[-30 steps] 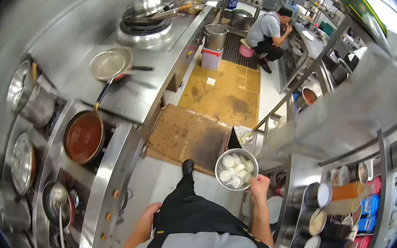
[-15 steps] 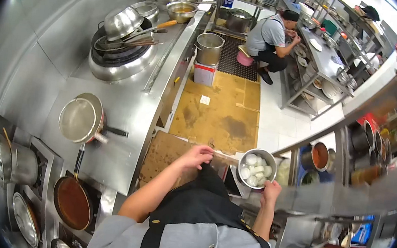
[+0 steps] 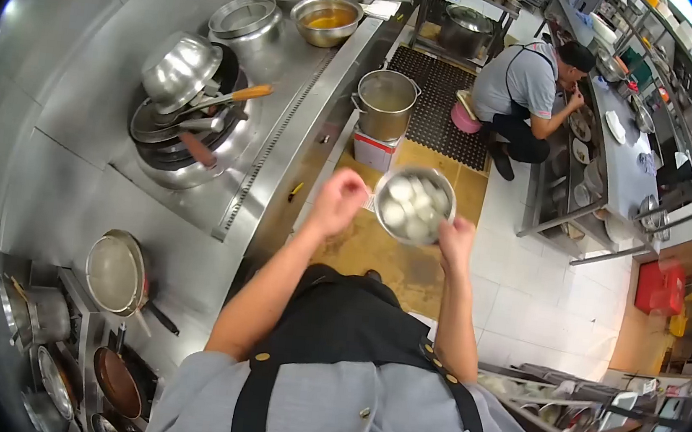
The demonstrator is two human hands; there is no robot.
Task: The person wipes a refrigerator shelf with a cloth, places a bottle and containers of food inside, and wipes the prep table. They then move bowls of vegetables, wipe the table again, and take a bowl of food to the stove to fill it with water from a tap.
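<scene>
Right now the right hand [image 3: 454, 243] clamps its fingers on the rim of the bowl [image 3: 424, 234], held above the floor [image 3: 523, 294]. The left hand [image 3: 337, 201] curls beside it, grip unclear. Held one-sided, it could tilt and spill the white lumps [image 3: 403, 195].

Steel bowl [image 3: 415, 205] of white pieces: raised to chest front in right hand [image 3: 455, 238]. Left hand [image 3: 337, 202]: lifted from apron to bowl's rim.

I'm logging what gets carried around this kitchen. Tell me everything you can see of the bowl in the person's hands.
The bowl is round, shiny metal with a thin rim, held roughly level before the person's chest, above the floor. White rounded lumps fill it. The right hand grips its near rim; the left hand is close at its left side, contact unclear.
</scene>
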